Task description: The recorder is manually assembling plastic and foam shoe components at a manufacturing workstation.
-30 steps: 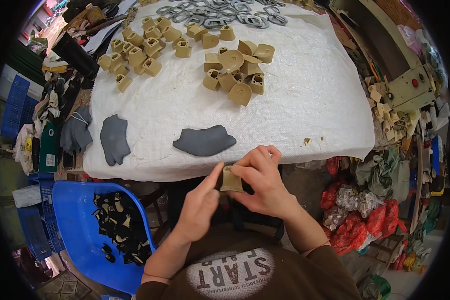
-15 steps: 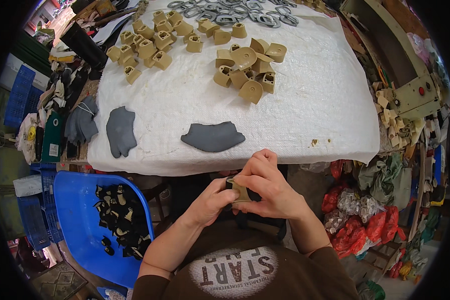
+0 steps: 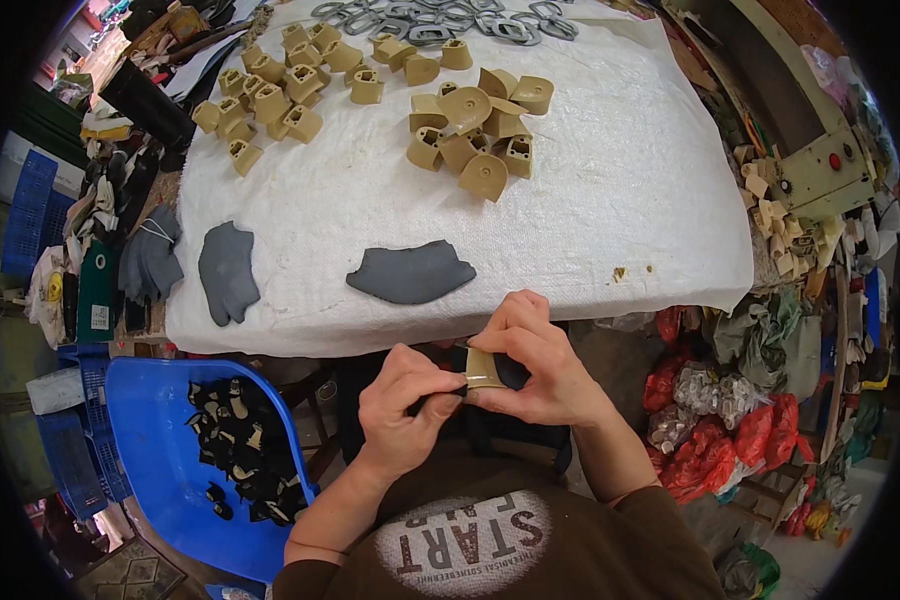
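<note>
In front of my chest, just off the table's near edge, a tan shoe heel (image 3: 486, 369) sits between my hands with a dark strip (image 3: 511, 371) of sheet material around it. My right hand (image 3: 542, 378) grips the heel, its thumb below and fingers above. The strip's other end is pinched between thumb and fingers of my left hand (image 3: 400, 405), at the heel's left side. On the white cloth (image 3: 560, 230) beyond lie two dark grey cut pieces, one in the middle (image 3: 412, 271) and one further left (image 3: 228, 272).
Bare tan heels stand in two clusters, left (image 3: 275, 95) and centre (image 3: 470, 140). Grey rings (image 3: 440, 22) lie at the far edge. A blue basin (image 3: 155, 410) at lower left holds black-and-tan pieces (image 3: 235, 440). Red plastic bags (image 3: 705, 455) are at right; a machine (image 3: 830, 175) stands far right.
My left hand has drawn slightly left and away from the heel, now pinching the strip's end. More of the heel's tan side shows. The whole view has shifted a little.
</note>
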### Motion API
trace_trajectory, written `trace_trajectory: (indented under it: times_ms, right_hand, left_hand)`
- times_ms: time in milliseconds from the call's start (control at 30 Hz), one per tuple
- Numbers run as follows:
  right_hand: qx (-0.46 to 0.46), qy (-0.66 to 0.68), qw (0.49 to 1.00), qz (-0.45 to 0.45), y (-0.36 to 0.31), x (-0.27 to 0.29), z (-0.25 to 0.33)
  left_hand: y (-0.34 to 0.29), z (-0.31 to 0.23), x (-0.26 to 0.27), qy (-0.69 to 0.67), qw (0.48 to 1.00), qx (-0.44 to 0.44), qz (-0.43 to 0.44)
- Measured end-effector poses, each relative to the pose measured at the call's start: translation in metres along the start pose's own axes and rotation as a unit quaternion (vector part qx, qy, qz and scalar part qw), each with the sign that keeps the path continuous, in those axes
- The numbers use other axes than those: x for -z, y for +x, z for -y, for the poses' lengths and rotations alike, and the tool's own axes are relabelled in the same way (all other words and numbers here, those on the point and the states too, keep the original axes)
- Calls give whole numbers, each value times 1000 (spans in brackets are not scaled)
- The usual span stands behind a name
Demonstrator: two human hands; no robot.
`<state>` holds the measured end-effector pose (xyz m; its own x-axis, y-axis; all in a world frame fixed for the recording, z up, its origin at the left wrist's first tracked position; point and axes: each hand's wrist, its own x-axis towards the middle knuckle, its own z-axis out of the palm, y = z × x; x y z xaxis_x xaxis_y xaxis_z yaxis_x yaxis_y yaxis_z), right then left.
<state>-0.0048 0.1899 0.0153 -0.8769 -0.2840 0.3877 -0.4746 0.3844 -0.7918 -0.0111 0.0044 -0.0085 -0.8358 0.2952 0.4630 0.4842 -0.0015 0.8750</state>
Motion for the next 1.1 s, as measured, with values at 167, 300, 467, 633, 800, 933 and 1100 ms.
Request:
trace_trajectory:
  times_ms: [167, 300, 467, 633, 800, 933, 1100]
  right_hand:
    - [2, 6, 1000, 31, -1, -2, 0]
    - [23, 0, 1000, 19, -2, -1, -3]
    - [29, -63, 998, -7, -3, -1, 0]
    - [77, -156, 985, -1, -3, -6, 18]
    - [-13, -49, 998, -47, -8, 2, 33]
    - [-178, 162, 957, -159, -18, -30, 11]
    - [-207, 237, 934, -169, -21, -39, 19]
  left_hand:
    - [2, -1, -7, 91, 992, -86, -2]
    - [2, -1, -4, 66, 992, -99, 30]
    - [-4, -2, 3, -8, 997, 76, -32]
    - [-4, -2, 10, -184, 925, 302, 136]
    - [2, 2, 19, -119, 937, 321, 64]
    - [12, -14, 11, -143, 931, 320, 102]
    - [2, -10, 5, -105, 953, 266, 103]
